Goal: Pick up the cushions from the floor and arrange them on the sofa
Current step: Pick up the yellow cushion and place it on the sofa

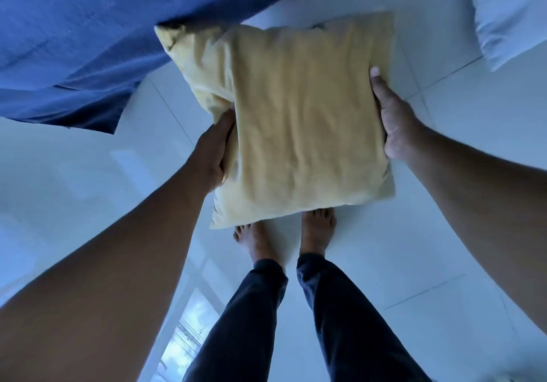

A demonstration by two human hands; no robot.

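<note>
Yellow cushion (299, 121) hangs above the floor (444, 204), left hand (211, 157) and right hand (393, 115) clamped on its side edges; far-left corner touches the blue sofa (88, 26).

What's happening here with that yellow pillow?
A person standing barefoot on a pale tiled floor holds a yellow cushion in the air with both hands: the left hand grips its left edge, the right hand its right edge. The cushion's far corner is close to a blue-covered sofa at the upper left. A white cushion lies at the upper right, apparently on the floor.
</note>
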